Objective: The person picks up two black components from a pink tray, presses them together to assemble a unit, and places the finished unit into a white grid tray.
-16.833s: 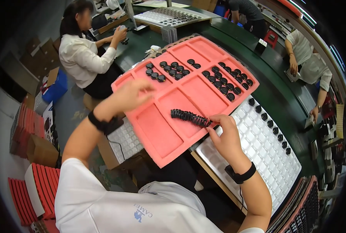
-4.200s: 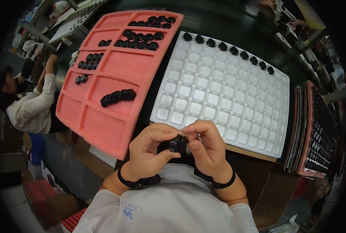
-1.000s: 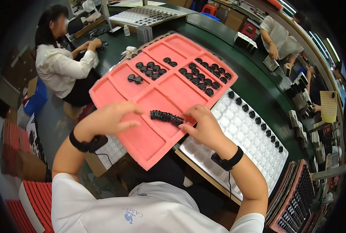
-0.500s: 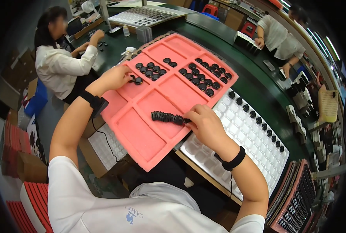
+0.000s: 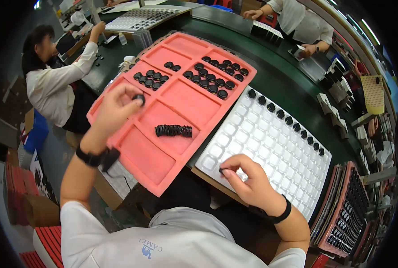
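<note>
In my left hand (image 5: pixel 114 109), a round black cap-like piece (image 5: pixel 139 99) is pinched between thumb and fingers above the left side of the pink tray (image 5: pixel 187 154). My right hand (image 5: pixel 250 181) pinches a small dark piece (image 5: pixel 223 170), mostly hidden by the fingertips, over the near left corner of the white celled tray (image 5: pixel 270 154). A close row of thin black pieces (image 5: pixel 173 130) lies in one pink compartment. Groups of round black pieces (image 5: pixel 210 81) sit in the farther compartments. Along the white tray's far edge runs a line of black pieces (image 5: pixel 280 114).
A co-worker (image 5: pixel 51 76) sits at the left of the green table (image 5: pixel 270 67); another person (image 5: pixel 301 22) handles white boxes across it. Stacked trays of black pieces (image 5: pixel 344 219) stand at the right. Below the pink tray is a cardboard box (image 5: pixel 101 187).
My left hand has lifted a round black piece from the pink tray. My right hand has moved from the row of thin pieces to over the white tray, and the view has shifted.
</note>
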Demonstrator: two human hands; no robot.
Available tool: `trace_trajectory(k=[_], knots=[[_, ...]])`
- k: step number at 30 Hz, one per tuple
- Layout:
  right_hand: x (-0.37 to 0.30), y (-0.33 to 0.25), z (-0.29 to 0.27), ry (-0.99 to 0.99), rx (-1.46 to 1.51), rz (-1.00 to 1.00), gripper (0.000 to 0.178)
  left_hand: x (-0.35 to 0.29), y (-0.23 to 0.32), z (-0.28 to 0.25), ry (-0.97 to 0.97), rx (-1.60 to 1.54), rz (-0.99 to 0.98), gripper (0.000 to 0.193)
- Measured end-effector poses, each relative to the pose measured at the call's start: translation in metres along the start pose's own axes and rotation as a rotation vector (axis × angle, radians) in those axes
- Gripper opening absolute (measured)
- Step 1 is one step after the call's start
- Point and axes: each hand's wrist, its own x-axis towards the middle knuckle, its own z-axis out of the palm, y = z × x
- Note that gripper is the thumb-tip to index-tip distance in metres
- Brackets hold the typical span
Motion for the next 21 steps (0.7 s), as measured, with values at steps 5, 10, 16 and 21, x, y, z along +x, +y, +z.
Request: trace_trajectory(k=[5,10,16,21], knots=[[-0.040,0.009,0.006,0.159,0.444,0.145,0.019,-0.088,0.041,0.080,-0.169,-0.408,0.052,0.025],[-0.075,0.038,0.010,0.344,0.747,0.114,0.025,-0.113,0.041,0.142,-0.356,-0.525,-0.194,0.027],[-0.098,0.046,0.021,0.552,0.880,0.165,0.029,-0.106,0.011,0.191,-0.399,-0.686,-0.397,0.031],[-0.105,0.042,0.023,0.684,0.749,0.134,0.028,-0.106,0.001,0.207,-0.471,-0.833,-0.511,0.033]])
